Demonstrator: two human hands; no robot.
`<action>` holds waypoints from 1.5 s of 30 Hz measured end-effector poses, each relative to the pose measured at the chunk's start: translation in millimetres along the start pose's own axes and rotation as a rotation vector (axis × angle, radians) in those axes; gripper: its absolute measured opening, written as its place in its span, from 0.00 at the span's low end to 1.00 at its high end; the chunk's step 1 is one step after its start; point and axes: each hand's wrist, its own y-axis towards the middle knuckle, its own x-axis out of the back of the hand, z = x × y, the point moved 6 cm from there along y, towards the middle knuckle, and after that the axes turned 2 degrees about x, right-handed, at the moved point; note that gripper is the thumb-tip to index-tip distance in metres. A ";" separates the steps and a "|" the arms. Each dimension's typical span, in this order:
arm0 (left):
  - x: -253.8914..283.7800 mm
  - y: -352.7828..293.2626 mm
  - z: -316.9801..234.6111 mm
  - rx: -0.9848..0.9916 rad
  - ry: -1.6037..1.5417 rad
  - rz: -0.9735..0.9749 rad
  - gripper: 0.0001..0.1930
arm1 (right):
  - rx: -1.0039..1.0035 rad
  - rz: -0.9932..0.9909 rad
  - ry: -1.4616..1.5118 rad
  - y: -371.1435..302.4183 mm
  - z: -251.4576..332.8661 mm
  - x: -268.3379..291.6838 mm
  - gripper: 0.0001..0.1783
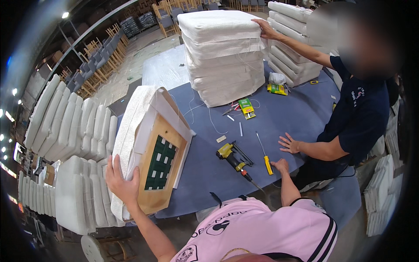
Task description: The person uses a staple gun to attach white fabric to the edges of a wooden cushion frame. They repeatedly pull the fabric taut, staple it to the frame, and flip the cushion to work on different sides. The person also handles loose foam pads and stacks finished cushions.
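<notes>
ok so from where I'm standing, the person in pink has their left hand point(123, 183) gripping a tilted white seat cushion point(157, 148), wood base and green webbing showing; right hand point(280, 166) is right by a yellow screwdriver point(268, 165), can't tell if they touch; nail gun point(233, 158) lies between on the blue table point(205, 174); a co-worker point(360, 113) has one hand on a tall cushion stack point(224, 56)

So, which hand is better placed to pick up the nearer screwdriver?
The right hand, most likely: it is close beside the screwdriver, while the left hand is farther off, holding the tilted seat at its edge.
</notes>
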 end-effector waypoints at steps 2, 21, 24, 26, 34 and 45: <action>2.7 -1.6 4.0 0.000 0.012 -0.011 0.37 | -0.005 -0.005 0.008 1.0 0.6 -6.3 0.37; 6.2 -6.1 -3.8 0.009 0.015 0.028 0.38 | -0.002 -0.008 0.024 0.9 -4.0 -6.8 0.36; 4.2 0.2 -4.0 0.003 0.032 0.021 0.38 | 0.033 -0.098 0.070 13.7 -17.1 -13.6 0.33; 2.4 -3.5 -3.0 0.005 0.017 0.025 0.38 | 0.038 -0.108 0.031 20.0 -23.4 -16.5 0.32; 1.3 -2.9 5.4 0.028 0.058 0.036 0.38 | -0.014 -0.019 0.015 3.8 -2.9 -9.5 0.38; 1.3 -5.1 3.2 -0.029 0.034 0.011 0.37 | -0.009 -0.016 -0.045 7.0 -10.3 -12.2 0.43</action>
